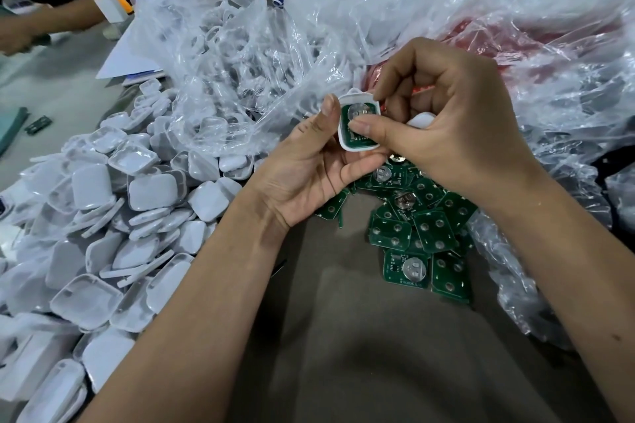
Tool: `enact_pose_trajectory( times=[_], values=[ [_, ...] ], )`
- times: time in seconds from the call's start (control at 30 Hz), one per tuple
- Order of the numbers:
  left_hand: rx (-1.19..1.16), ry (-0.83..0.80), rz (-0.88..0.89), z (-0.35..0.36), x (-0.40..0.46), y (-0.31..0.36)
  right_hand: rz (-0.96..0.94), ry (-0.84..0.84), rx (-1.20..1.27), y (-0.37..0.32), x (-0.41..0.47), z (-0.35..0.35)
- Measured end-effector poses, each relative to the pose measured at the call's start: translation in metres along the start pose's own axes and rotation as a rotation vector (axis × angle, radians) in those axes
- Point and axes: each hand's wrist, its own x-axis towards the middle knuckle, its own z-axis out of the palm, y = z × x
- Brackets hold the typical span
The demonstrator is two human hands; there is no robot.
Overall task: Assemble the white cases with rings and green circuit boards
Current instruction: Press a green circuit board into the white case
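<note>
My left hand (309, 165) holds a white case half (345, 139) from below, thumb along its left rim. A green circuit board (355, 113) with a round metal battery clip lies inside the case. My right hand (446, 127) pinches the case's right side, thumb pressing on the board and index finger curled over the top corner. Another white piece (421, 120) shows under my right palm. Loose green circuit boards (412, 227) lie in a heap below my hands. A large pile of white case halves (120, 223) covers the table's left side.
Crumpled clear plastic bags (240, 62) of white parts lie behind the hands, and one bag (515, 45) holds red items. Another person's arm (41, 24) and a white charger (110, 7) are at far left. A lone small board (37, 125) lies at left. The brown table surface (360, 336) lies near me.
</note>
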Motion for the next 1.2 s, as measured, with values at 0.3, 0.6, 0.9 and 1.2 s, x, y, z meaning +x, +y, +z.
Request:
enact_pose_trajectory(
  times=[0.3, 0.6, 0.9, 1.2],
  values=[
    [-0.112, -0.078, 0.063, 0.0016, -0.0003, 0.0026, -0.039, 0.036, 0.039, -0.0028, -0.0006, -0.0019],
    [-0.199, -0.156, 0.128, 0.0001, -0.0010, 0.0042, -0.161, 0.107, -0.095, -0.0058, -0.0018, 0.0031],
    [-0.138, -0.128, 0.189, -0.0006, -0.0001, 0.0003, -0.197, 0.110, -0.181, -0.0071, -0.0019, 0.0046],
    [-0.143, -0.114, 0.185, -0.0005, -0.0001, -0.0007, -0.163, 0.099, -0.154, -0.0061, -0.0028, 0.0056]
  ],
)
